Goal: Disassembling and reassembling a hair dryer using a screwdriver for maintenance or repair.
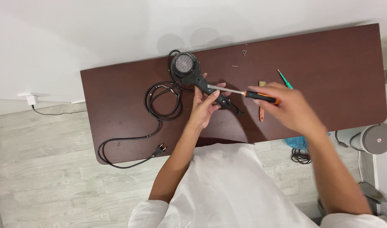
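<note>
Screwdriver (244, 92) on hair dryer (189, 69), near table's (328, 55) back edge.
L hand (204, 105) grips handle, R hand (286, 105) clenches driver; tip may slip, jab L fingers.

The left hand (204, 105) is holding a black hair dryer (191, 71) by its handle above the dark brown counter (328, 55). The right hand (286, 105) is gripping an orange-handled screwdriver (244, 93), whose metal shaft is reaching to the dryer's handle. The dryer's black cord (159, 101) is coiling on the counter, its plug (160, 149) hanging over the near edge. A green screwdriver (285, 79) is lying just beyond the right hand.
</note>
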